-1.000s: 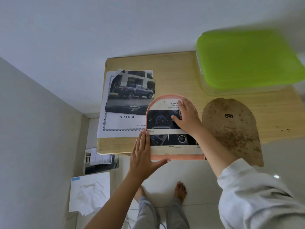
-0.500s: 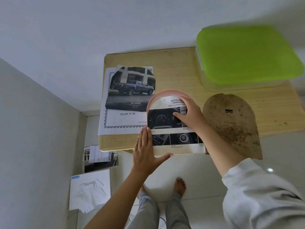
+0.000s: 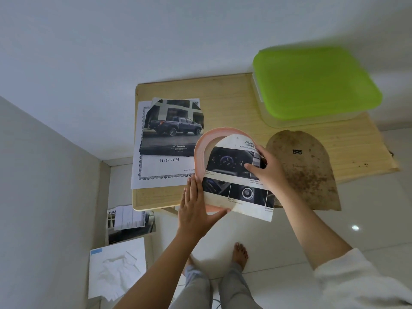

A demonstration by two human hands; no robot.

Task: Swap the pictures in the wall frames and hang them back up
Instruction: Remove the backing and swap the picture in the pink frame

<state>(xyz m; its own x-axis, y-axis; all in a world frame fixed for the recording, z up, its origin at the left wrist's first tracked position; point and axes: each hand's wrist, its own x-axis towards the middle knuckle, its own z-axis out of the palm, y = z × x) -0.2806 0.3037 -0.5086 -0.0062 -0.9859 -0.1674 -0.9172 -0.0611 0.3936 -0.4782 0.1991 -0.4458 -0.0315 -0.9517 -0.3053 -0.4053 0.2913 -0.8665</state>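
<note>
Slid askew, dashboard picture (image 3: 231, 166) overhangs pink frame (image 3: 200, 150) beside backing board (image 3: 308, 175).

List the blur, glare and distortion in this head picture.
Head view: the green lid is smeared soft at its edges, while the truck print and the dashboard print in the right hand read sharp; head view: a small glare spot on the floor; head view: wide-angle warp bows the table edges; light soft, shadows faint.

So the arched frame (image 3: 200, 150) sits at the counter's (image 3: 234, 97) front edge, with the dashboard picture (image 3: 229, 162) lying on it. Truck picture (image 3: 174, 128) is just left of the frame, backing board (image 3: 307, 179) just right, lidded box (image 3: 312, 83) behind-right.
</note>
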